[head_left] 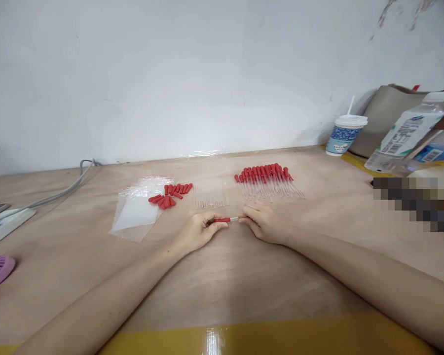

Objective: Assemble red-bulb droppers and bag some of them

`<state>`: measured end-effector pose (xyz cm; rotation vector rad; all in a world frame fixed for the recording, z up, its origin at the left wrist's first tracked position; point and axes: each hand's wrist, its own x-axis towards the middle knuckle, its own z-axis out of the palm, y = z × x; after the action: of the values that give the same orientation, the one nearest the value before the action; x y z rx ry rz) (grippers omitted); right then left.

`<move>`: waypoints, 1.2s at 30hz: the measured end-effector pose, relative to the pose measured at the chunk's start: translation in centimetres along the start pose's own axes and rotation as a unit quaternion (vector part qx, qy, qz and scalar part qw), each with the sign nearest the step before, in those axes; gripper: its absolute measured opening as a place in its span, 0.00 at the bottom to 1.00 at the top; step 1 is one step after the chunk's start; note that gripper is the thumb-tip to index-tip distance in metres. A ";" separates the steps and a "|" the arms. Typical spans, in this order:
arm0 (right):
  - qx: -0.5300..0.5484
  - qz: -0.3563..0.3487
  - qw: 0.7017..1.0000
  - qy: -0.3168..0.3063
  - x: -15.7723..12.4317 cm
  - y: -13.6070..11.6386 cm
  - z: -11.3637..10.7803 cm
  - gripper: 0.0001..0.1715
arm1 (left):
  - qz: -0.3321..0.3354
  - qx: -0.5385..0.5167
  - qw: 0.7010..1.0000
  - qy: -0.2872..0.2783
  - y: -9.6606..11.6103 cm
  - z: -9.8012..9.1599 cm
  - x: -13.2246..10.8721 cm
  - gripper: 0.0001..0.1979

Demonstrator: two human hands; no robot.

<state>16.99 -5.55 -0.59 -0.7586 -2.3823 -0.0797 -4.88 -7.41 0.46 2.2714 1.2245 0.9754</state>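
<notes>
Left hand [202, 230] pinched a tubular red rubber bulb [223, 220], right hand [263, 223] a thin clear glassy tube [234, 219]; joining seemingly needed pressure between fingertips.

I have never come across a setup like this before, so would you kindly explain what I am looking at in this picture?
Certainly. There is no machine here, only a person's two bare hands. The single picture comes from a camera worn on the person's head, looking forward and down, so the arms enter from below.

The left hand holds a red cap, and the right hand holds a clear tube that meets its end.

Beyond them on the table, from left to right, lie plastic bags, loose red caps, a row of clear tubes and a group of capped tubes. Farther right stand a paper cup and a bottle.
</notes>
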 end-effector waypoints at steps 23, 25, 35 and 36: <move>-0.055 0.033 0.995 -0.080 1.4 -2.2 -1.5 0.12 | 0.133 0.084 0.987 0.038 -0.2 -0.1 0.1 0.06; -0.044 0.084 0.987 -0.133 2.1 -1.8 -2.3 0.11 | 0.101 0.096 0.988 0.062 -0.3 -0.3 0.0 0.11; 0.023 0.456 0.889 -0.037 7.5 5.6 -2.0 0.13 | 0.058 0.112 0.990 -0.063 -0.3 -0.6 0.3 0.07; 0.003 0.471 0.882 -0.037 7.8 5.8 -1.3 0.14 | 0.054 0.109 0.991 -0.062 -0.3 -0.6 0.3 0.08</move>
<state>15.91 2.92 4.31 -1.8409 -1.8249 0.3662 -5.38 -6.98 0.83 2.5493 1.2182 0.7539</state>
